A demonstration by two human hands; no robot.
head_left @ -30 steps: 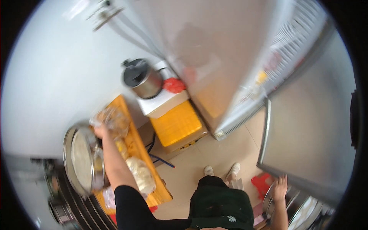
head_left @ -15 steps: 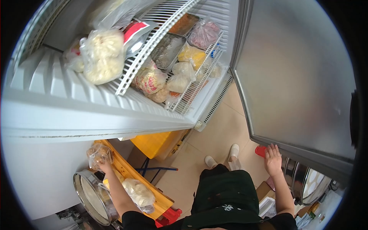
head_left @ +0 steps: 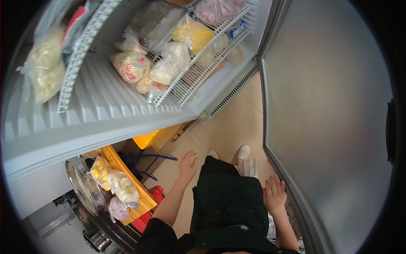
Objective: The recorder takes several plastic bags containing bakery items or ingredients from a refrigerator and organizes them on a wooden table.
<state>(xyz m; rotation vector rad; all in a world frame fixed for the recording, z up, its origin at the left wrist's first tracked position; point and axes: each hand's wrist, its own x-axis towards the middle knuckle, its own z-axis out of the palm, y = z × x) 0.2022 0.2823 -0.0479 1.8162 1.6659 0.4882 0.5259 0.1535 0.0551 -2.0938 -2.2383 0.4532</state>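
My left hand point(head_left: 187, 164) hangs in the air over the floor with its fingers apart and nothing in it. My right hand point(head_left: 275, 192) lies with outstretched fingers against the edge of the open glass door point(head_left: 325, 106), a frosted pane in a grey frame. Ahead stands the open white fridge point(head_left: 110, 120). Its wire basket shelf point(head_left: 182, 91) bears a bag of yellow food point(head_left: 192, 34), a pale bag point(head_left: 171, 63) and a printed bag point(head_left: 132, 67). A bag of pale food point(head_left: 44, 67) sits farther left, beside another wire rack point(head_left: 78, 53).
A wooden bench point(head_left: 146, 199) at the left carries a bag of yellow pieces point(head_left: 100, 172), a pale bag point(head_left: 122, 188) and a pinkish bag point(head_left: 119, 209). Beside them stands a round steel pan point(head_left: 80, 186). Below are a red stool point(head_left: 144, 220) and blue metal legs point(head_left: 154, 156).
My left hand has let go of the bag of brown food on the bench and moved right. The door has swung inward with my right hand at its edge. The view has shifted.
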